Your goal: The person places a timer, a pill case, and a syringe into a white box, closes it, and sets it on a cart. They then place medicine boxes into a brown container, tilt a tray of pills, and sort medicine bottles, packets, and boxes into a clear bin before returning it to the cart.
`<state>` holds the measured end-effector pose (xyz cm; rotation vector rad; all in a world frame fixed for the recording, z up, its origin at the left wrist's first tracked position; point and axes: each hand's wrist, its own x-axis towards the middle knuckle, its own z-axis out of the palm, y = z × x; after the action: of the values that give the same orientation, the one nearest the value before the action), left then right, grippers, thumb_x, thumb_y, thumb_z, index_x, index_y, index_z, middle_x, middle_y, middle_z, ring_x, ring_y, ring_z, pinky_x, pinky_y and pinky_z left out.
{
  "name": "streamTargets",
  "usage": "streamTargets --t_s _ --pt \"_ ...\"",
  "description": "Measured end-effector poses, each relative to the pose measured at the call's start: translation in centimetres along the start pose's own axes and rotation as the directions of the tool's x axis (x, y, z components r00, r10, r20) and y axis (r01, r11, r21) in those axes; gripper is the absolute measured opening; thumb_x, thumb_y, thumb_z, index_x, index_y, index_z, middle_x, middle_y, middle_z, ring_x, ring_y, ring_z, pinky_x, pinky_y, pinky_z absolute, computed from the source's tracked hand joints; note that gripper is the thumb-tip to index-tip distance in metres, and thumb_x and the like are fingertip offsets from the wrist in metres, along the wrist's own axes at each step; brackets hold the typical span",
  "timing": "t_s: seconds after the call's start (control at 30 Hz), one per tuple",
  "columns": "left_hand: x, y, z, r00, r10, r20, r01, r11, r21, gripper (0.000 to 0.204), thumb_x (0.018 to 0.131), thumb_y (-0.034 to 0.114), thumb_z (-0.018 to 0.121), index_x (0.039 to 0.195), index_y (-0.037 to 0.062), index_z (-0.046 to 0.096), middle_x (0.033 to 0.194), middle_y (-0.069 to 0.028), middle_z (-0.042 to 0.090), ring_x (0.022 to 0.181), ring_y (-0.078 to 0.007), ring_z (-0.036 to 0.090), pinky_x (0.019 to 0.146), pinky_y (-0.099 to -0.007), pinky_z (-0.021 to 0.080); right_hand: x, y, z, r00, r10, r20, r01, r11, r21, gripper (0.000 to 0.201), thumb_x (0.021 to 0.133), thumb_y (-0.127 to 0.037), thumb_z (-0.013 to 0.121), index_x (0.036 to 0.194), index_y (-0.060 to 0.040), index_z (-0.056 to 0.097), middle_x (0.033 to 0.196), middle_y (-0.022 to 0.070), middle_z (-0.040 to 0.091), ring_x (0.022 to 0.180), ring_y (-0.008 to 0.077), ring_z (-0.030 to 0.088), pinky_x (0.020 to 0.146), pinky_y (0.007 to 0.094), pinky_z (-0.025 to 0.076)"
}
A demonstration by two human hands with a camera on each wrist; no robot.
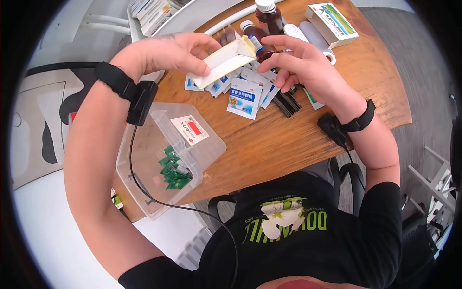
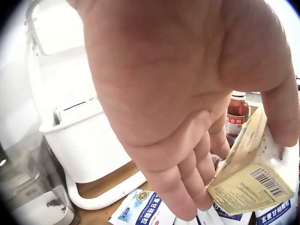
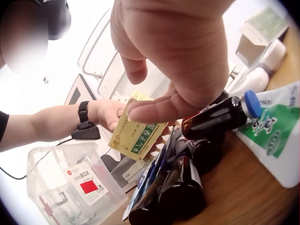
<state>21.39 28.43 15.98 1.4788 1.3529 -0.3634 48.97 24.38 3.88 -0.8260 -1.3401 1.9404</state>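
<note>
My left hand (image 1: 175,55) grips a pale yellow medicine box (image 1: 224,65) between thumb and fingers. One side of the box faces up, showing its white inside; its printed outside shows in the right wrist view. Close to the box's far end is my right hand (image 1: 310,70), fingers spread and loosely bent, holding nothing. Beneath the hands lie several white and blue granule sachets (image 1: 244,98). Beside them are small dark bottles (image 3: 183,192), and a blue-capped dark vial (image 3: 213,119) lies below my right fingers in the right wrist view.
A clear plastic bin (image 1: 219,144) with green packets (image 1: 174,171) stands at the table's near left. White basket (image 2: 86,150) with cartons is at the back. Brown bottles (image 1: 270,21) and a green-white carton (image 1: 334,24) stand farther right. A green-white pouch (image 3: 272,136) lies near my right hand.
</note>
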Motion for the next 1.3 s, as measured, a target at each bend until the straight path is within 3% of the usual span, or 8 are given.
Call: streamTargets --t_s 0.37,0.57,0.73,0.77,0.83,0.9,1.13,1.3 --pt "-1.8 -0.7 0.9 0.993 0.097 -0.072 -0.107 0.984 -0.141 0.078 0.08 0.028 0.079 0.146 0.0005 0.048 0.125 -0.0131 0.065 0.115 -0.0183 0.061 0.103 -0.0312 0.045 -0.2 0.6 -0.2 0.999 -0.025 0.024 0.026 0.998 -0.054 0.048 0.101 -0.022 0.055 0.143 -0.0003 0.05 0.105 0.0098 0.073 0.073 0.0059 0.065 0.064 0.0201 0.055" --pt "-1.6 -0.5 2.7 0.979 0.181 -0.095 -0.177 0.983 0.054 0.075 0.078 0.033 0.079 0.142 0.0013 0.054 0.127 -0.0138 0.062 0.117 -0.022 0.061 0.102 -0.0337 0.046 -0.6 0.3 -0.6 0.999 0.035 0.028 -0.036 0.999 0.035 0.048 0.103 -0.021 0.047 0.145 -0.0001 0.048 0.103 0.0112 0.073 0.071 0.0099 0.066 0.06 0.0223 0.054" --pt "-3.1 3.9 4.9 0.973 0.097 -0.209 -0.027 0.948 0.317 0.074 0.073 0.029 0.083 0.136 0.0011 0.056 0.119 -0.0168 0.065 0.109 -0.0247 0.063 0.094 -0.0356 0.049 -0.9 0.0 -0.3 0.997 0.039 0.074 -0.048 0.991 0.124 0.053 0.104 -0.033 0.046 0.145 0.0007 0.048 0.099 0.0109 0.07 0.07 0.0123 0.066 0.056 0.0224 0.053" --pt "-3.3 2.6 5.5 0.914 0.296 -0.279 -0.143 0.876 0.46 0.072 0.073 0.028 0.082 0.135 0.001 0.055 0.118 -0.0175 0.065 0.109 -0.0276 0.063 0.094 -0.0369 0.049 -0.9 -0.2 -0.6 0.997 0.026 0.071 -0.035 0.992 0.12 0.055 0.104 -0.036 0.047 0.146 0.001 0.047 0.098 0.0105 0.07 0.069 0.0125 0.066 0.056 0.0224 0.053" --pt "-1.9 0.6 6.5 0.635 0.714 -0.295 -0.316 0.589 0.744 0.069 0.073 0.025 0.08 0.133 0.0009 0.055 0.116 -0.019 0.064 0.108 -0.0334 0.063 0.093 -0.0394 0.049 -1.7 -0.1 -0.5 0.999 0.018 -0.047 -0.018 1.0 0.005 0.062 0.099 -0.031 0.062 0.146 0.005 0.045 0.085 0.0065 0.066 0.067 0.01 0.064 0.053 0.0209 0.05" --pt "-4.1 3.3 8.2 0.706 0.613 -0.356 -0.194 0.651 0.734 0.07 0.073 0.018 0.077 0.135 -0.0002 0.052 0.114 -0.0212 0.06 0.107 -0.0403 0.059 0.096 -0.042 0.048 -1.7 -0.5 -1.1 0.998 0.001 0.059 -0.001 1.0 -0.002 0.061 0.094 -0.02 0.068 0.144 0.0068 0.044 0.082 0.0037 0.066 0.067 0.0089 0.063 0.052 0.0209 0.048" --pt "-10.9 2.3 9.1 0.626 0.497 -0.601 -0.105 0.817 0.567 0.075 0.075 0.01 0.07 0.147 0.0083 0.049 0.135 -0.0155 0.061 0.119 -0.0295 0.06 0.106 -0.0418 0.045 -1.9 -1.2 -2.3 0.937 -0.303 0.172 0.307 0.952 0.001 0.057 0.089 -0.005 0.062 0.143 -0.0011 0.046 0.115 0.0097 0.069 0.073 0.0073 0.061 0.057 0.0212 0.048" --pt "-16.4 0.1 11.4 0.568 0.336 -0.751 0.022 0.906 0.422 0.071 0.08 0.014 0.065 0.149 0.0086 0.049 0.139 -0.0159 0.06 0.129 -0.0284 0.057 0.112 -0.0416 0.041 -2.5 -3.0 -4.0 0.721 -0.62 -0.309 0.577 0.784 -0.229 0.06 0.09 -0.005 0.062 0.146 0.0024 0.043 0.109 0.0103 0.069 0.074 0.0117 0.065 0.059 0.0255 0.055"
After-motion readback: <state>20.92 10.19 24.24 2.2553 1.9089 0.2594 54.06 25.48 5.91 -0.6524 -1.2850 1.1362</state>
